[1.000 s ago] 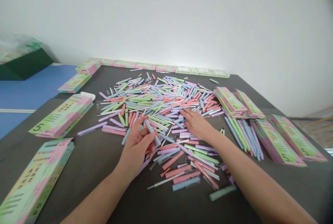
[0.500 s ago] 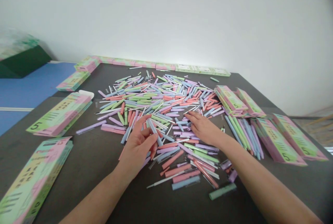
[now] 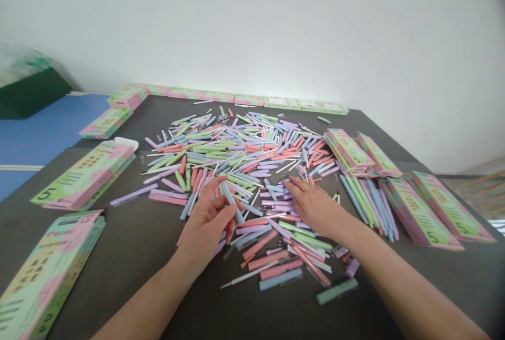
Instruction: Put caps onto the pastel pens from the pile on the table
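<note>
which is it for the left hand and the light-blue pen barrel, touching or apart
Touching: the head view shows the left hand holding the light-blue pen barrel, the thumb pressed against its near end.

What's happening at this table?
A person's left hand holds a slim light-blue pen barrel between thumb and fingers, above a loose spread of pastel plastic pen parts on a dark flat tabletop. The right hand reaches into the spread, by purple and blue pieces; whether it has a grip on one isn't clear. Pink-and-green printed cardboard boxes lie along both sides and the far edge.
</note>
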